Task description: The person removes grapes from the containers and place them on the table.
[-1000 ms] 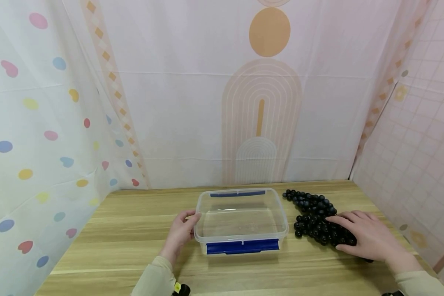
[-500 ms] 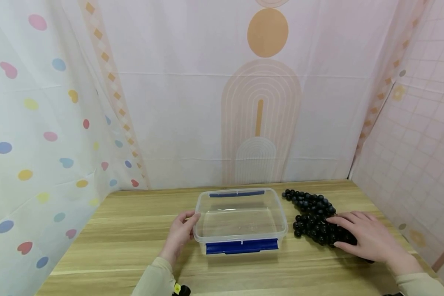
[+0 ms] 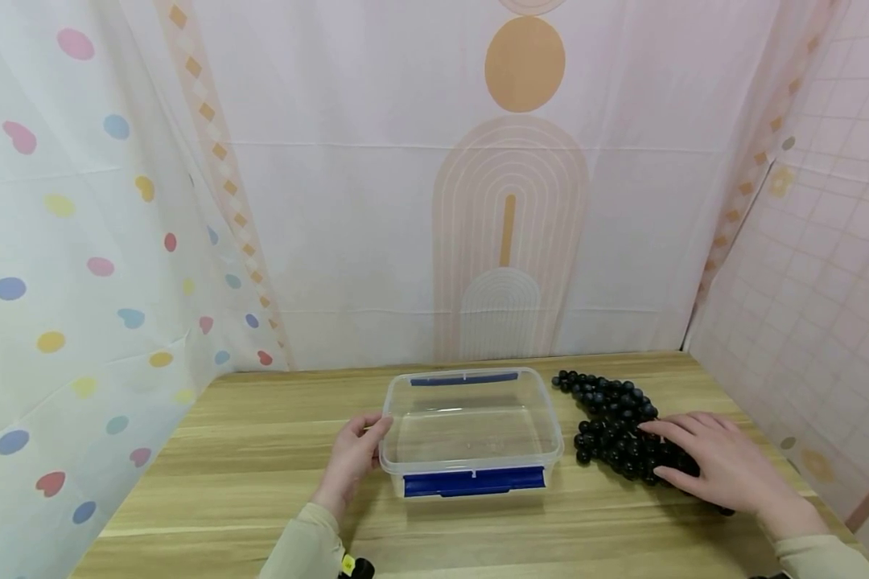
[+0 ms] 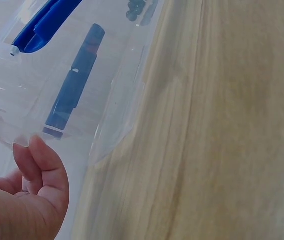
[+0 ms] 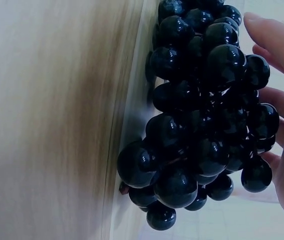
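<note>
A clear plastic food container with blue clips stands in the middle of the wooden table, with no lid seen on it. My left hand pinches its left rim between thumb and fingers; the left wrist view shows the same hand at the container corner. Right of the container lies a mass of shiny dark grapes, with a narrower cluster stretching toward the back. My right hand rests over the front part, fingers spread and thumb beside it. Up close, the thumb stands slightly off the grapes.
The wooden table ends at a patterned curtain behind, with a dotted cloth on the left and a checked one on the right. A black wrist device shows at the left sleeve.
The right thumb has shifted slightly over the grapes. The left hand, the container and the grapes stay where they were.
</note>
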Demonstrator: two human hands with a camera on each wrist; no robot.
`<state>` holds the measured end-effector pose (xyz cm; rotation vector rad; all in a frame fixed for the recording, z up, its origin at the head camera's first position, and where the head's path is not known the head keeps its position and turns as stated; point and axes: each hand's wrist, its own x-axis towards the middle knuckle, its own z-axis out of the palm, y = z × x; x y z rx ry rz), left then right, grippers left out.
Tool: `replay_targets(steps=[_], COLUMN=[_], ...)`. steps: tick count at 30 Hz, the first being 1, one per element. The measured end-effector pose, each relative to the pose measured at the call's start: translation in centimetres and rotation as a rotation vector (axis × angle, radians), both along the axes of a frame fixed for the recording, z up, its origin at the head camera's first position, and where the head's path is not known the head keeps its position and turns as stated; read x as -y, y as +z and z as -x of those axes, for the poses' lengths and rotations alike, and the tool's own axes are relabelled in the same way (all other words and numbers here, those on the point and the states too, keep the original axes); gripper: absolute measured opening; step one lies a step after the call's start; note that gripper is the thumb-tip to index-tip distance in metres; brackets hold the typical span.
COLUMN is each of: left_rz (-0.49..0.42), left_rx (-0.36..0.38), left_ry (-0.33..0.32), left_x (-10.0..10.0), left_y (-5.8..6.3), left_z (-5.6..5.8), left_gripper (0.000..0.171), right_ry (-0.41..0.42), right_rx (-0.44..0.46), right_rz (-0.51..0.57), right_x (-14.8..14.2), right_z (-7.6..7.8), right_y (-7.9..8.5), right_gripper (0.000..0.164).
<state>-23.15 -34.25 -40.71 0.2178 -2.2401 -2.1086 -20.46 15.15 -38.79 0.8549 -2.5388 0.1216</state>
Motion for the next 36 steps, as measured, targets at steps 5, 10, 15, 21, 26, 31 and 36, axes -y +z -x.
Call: replay_targets(steps=[5, 10, 15, 21, 26, 31, 36], left_rz=[-0.002, 0.008, 0.012, 0.031, 0.020, 0.033, 0.060], left_rx=[-0.003, -0.008, -0.021, -0.042, -0.038, -0.053, -0.047], left_ry=[-0.002, 0.002, 0.016, 0.021, 0.012, 0.018, 0.021], left_x=[-0.1, -0.1, -0.1, -0.2, 0.2, 0.5, 0.7], left_y=[0.0, -0.1, -0.2, 1.4, 1.0, 0.0, 0.1], left_z=[0.0, 0.0, 0.0, -1.1, -0.7, -0.4, -0.6], left_gripper=[0.042, 0.043, 0.045, 0.037, 0.037, 0.047, 0.052], right_ry=[-0.008, -0.016, -0.023, -0.022, 0.012, 0.036, 0.042], right_rx=[0.006, 0.011, 0.014, 0.038, 0.019, -0.002, -0.020], right_rz=[0.016, 0.025, 0.038, 0.060, 0.068, 0.090, 0.115], right_x=[0.1, 0.1, 0.3, 1.3, 2.1, 3.1, 3.8], right_z=[0.0, 0.0, 0.0, 0.0, 0.3, 0.4, 0.6], right_y=[0.1, 0.1, 0.2, 0.4, 0.5, 0.5, 0.3], right_gripper=[0.052, 0.052, 0.052, 0.053, 0.053, 0.054, 0.054])
